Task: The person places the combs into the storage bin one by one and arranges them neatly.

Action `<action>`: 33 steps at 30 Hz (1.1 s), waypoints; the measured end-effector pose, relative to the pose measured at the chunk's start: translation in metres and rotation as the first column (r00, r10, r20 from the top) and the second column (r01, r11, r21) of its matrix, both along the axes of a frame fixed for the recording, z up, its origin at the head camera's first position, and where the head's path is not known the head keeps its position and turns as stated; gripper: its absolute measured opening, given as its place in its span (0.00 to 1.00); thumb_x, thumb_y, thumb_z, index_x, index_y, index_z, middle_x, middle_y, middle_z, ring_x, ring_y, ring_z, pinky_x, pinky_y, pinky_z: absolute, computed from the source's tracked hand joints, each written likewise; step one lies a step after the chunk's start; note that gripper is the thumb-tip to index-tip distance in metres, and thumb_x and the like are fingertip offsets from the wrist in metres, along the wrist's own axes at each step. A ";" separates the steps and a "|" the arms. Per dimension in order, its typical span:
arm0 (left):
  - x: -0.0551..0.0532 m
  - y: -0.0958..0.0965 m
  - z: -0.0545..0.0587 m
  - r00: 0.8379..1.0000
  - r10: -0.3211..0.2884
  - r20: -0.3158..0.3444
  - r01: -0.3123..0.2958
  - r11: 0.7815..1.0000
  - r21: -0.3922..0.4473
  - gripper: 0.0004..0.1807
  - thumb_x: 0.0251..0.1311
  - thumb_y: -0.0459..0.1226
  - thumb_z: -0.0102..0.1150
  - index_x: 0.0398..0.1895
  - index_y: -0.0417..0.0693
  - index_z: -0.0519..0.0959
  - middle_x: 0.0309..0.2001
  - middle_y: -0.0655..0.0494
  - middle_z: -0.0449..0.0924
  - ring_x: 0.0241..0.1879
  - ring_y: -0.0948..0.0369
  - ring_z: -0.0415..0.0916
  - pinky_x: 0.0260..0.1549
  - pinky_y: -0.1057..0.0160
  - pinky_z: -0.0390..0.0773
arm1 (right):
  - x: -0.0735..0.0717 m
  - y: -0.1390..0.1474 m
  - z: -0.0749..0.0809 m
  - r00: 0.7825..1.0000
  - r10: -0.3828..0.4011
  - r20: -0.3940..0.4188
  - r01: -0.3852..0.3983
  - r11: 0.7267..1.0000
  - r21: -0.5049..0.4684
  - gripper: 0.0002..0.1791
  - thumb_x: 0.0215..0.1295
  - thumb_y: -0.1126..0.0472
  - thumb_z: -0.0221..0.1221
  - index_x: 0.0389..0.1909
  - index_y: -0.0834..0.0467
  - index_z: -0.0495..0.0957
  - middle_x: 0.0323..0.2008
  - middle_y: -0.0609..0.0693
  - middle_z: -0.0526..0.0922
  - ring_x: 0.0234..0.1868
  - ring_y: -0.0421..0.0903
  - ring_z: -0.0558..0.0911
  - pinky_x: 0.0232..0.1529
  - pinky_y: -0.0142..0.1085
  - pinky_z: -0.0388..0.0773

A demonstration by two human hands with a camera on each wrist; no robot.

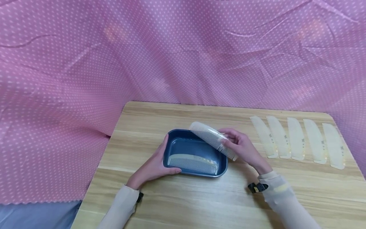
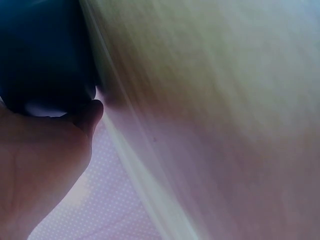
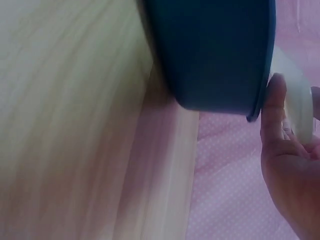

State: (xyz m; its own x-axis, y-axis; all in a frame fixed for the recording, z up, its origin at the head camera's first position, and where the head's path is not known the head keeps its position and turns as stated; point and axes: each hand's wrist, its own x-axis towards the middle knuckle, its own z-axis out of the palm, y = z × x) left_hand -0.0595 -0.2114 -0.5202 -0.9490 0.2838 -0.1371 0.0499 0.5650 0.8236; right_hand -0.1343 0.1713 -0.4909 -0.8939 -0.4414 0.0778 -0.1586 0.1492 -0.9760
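Note:
A blue tray (image 1: pixel 183 143) with raised walls stands on the table, one pale translucent comb (image 1: pixel 192 163) lying along its near side. My left hand (image 1: pixel 152 165) grips the tray's left end, thumb at the near wall and fingers along the left wall. In the left wrist view, the left thumb (image 2: pixel 90 120) touches the dark blue tray wall (image 2: pixel 45 55). Between thumb and fingers, my right hand (image 1: pixel 241 146) pinches a second comb (image 1: pixel 210 136), tilted above the tray's right rim. The right wrist view shows that comb (image 3: pixel 295 95) beside the tray wall (image 3: pixel 215 55).
Several more pale combs (image 1: pixel 295 138) lie in a row, teeth to the left, at the right of the wooden table (image 1: pixel 200 203). Pink dotted cloth (image 1: pixel 177 57) hangs behind the table and down its left side.

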 end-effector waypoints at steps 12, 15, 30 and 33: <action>0.004 -0.002 0.000 0.999 0.024 0.036 -0.024 1.000 -0.006 0.78 0.53 0.60 0.84 0.90 0.76 0.28 0.89 0.66 0.35 0.86 0.54 0.42 0.77 0.31 0.55 | 0.008 -0.033 0.000 0.990 0.134 -0.039 -0.131 0.989 0.068 0.18 0.81 0.65 0.63 0.67 0.61 0.81 0.52 0.56 0.88 0.47 0.50 0.89 0.49 0.37 0.87; 0.003 -0.001 -0.001 1.000 0.014 0.024 -0.014 1.000 0.006 0.78 0.54 0.59 0.84 0.88 0.81 0.27 0.89 0.67 0.35 0.86 0.55 0.42 0.77 0.32 0.54 | 0.009 -0.036 0.003 0.989 0.140 -0.052 -0.134 0.985 0.107 0.17 0.82 0.64 0.62 0.67 0.59 0.81 0.53 0.54 0.87 0.48 0.51 0.88 0.51 0.37 0.86; -0.001 0.000 -0.001 1.000 -0.005 0.016 0.005 1.000 0.020 0.78 0.55 0.59 0.84 0.90 0.70 0.28 0.89 0.62 0.39 0.85 0.53 0.44 0.77 0.32 0.55 | 0.012 -0.061 0.007 0.939 0.320 -0.127 -0.265 0.907 0.327 0.15 0.84 0.65 0.59 0.65 0.59 0.82 0.41 0.48 0.83 0.39 0.44 0.78 0.40 0.36 0.78; 0.000 -0.001 -0.001 1.000 -0.007 0.014 0.006 1.000 0.012 0.78 0.55 0.60 0.84 0.90 0.70 0.28 0.89 0.60 0.38 0.86 0.52 0.44 0.77 0.32 0.55 | 0.015 -0.066 0.004 0.929 0.344 -0.137 -0.279 0.893 0.354 0.14 0.84 0.66 0.59 0.64 0.58 0.82 0.47 0.47 0.84 0.43 0.44 0.79 0.45 0.38 0.80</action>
State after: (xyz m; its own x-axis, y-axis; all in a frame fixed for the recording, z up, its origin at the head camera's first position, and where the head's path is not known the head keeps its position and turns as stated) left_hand -0.0594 -0.2124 -0.5209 -0.9452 0.2917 -0.1470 0.0420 0.5548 0.8309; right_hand -0.1196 0.1054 -0.4872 -0.6882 -0.7245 0.0384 -0.4272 0.3619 -0.8286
